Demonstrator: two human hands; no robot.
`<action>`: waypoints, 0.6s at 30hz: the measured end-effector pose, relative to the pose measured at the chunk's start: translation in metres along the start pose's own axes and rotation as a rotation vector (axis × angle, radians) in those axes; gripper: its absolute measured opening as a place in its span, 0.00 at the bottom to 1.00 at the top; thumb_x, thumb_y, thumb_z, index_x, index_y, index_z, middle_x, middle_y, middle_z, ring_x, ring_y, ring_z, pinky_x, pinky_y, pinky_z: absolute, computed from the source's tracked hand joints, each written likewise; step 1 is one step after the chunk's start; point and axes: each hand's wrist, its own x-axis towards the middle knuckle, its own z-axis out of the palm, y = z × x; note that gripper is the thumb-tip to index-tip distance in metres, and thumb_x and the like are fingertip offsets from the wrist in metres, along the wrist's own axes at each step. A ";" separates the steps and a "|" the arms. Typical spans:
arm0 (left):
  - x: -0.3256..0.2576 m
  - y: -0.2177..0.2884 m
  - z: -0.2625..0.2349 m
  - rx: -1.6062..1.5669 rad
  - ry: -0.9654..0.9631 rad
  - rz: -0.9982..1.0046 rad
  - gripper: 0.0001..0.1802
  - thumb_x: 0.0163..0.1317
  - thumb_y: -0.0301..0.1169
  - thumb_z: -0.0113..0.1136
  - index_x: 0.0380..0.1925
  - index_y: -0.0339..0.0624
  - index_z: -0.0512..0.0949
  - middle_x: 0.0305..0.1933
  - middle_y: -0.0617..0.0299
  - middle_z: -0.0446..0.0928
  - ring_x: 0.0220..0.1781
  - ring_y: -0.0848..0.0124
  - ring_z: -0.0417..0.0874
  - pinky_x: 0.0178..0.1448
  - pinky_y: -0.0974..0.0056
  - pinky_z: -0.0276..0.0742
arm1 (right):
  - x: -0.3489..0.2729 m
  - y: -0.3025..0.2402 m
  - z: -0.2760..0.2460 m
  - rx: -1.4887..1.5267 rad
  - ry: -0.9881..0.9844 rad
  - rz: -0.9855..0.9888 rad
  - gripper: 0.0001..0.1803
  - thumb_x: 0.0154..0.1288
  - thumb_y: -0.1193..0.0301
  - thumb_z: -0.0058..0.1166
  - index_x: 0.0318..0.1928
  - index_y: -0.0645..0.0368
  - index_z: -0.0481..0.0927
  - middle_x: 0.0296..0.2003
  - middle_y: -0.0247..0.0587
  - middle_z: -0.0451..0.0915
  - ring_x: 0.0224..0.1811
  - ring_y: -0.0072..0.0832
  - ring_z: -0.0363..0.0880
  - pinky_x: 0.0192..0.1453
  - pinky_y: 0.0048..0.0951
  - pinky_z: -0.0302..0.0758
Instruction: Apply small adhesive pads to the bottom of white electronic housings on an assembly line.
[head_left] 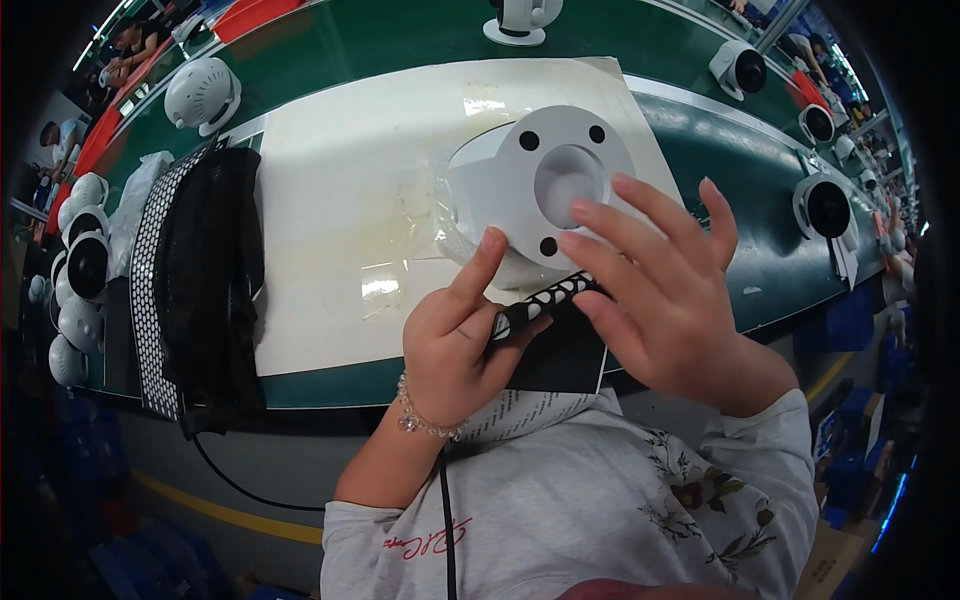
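Observation:
A white camera body (pixel 478 185) lies on its side on a white board, its round base (pixel 575 130) facing me. Three black round pads (pixel 529 141) show on the base around a recessed centre. My left hand (pixel 450 340) grips a black sheet with white round holes (pixel 540 306) between thumb and fingers; its raised index finger reaches the base's lower left edge. My right hand (pixel 660 270) is spread over the base's right side, slightly blurred, fingertips near the recess and the lower pad. Its thumb is close to the sheet's end. Part of the base is hidden behind it.
The white board (pixel 340 200) rests on a green table (pixel 700 140). At left lie a black cloth-like bundle (pixel 212 270) and a white-holed strip (pixel 155 290). Several white cameras (pixel 85 265) stand at the left edge, others (pixel 738 70) at the back and right.

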 end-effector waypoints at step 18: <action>-0.006 -0.007 -0.006 0.020 -0.086 0.042 0.14 0.35 0.22 0.70 0.22 0.32 0.74 0.59 0.40 0.62 0.26 0.73 0.77 0.30 0.73 0.74 | -0.023 0.017 0.033 0.506 0.244 0.011 0.02 0.47 0.75 0.54 0.25 0.55 0.75 0.52 0.43 0.67 0.60 0.46 0.58 0.61 0.41 0.54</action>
